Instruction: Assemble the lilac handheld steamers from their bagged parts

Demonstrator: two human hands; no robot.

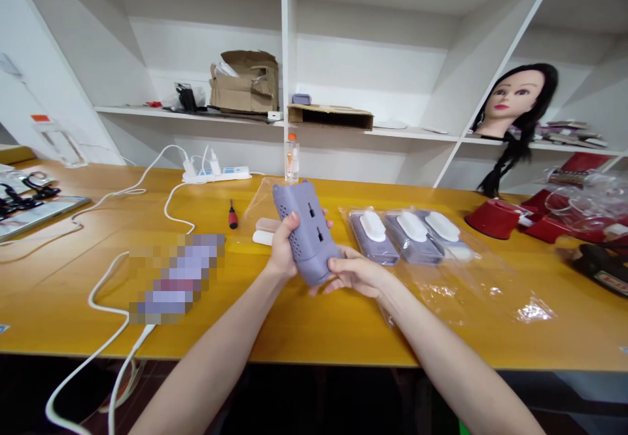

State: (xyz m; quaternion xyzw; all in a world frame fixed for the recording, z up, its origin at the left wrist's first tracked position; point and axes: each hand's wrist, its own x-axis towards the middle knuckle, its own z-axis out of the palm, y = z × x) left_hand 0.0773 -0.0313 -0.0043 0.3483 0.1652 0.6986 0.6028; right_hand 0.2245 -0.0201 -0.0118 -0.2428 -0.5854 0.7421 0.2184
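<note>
A purple-grey plastic device housing (305, 229) with two black switches and a patch of small holes is held tilted above the table. My left hand (284, 245) is closed round its left side, thumb on the front face. My right hand (356, 271) grips the lower right end between thumb and fingers; some fingertips are hidden beneath it. Behind the housing, a clear plastic bag (252, 216) lies flat with a small white piece (263, 237) by it. To the right rest three bagged purple-grey units with white oval parts, the nearest one (373, 239) close to my right hand.
A red-handled screwdriver (233, 218) lies left of the housing. A white power strip (216, 174), a bottle with an orange cap (292, 158) and white cables stand or run behind. A pixelated phone-like object (179, 278) lies left; a red cone-shaped item (492, 218) is right.
</note>
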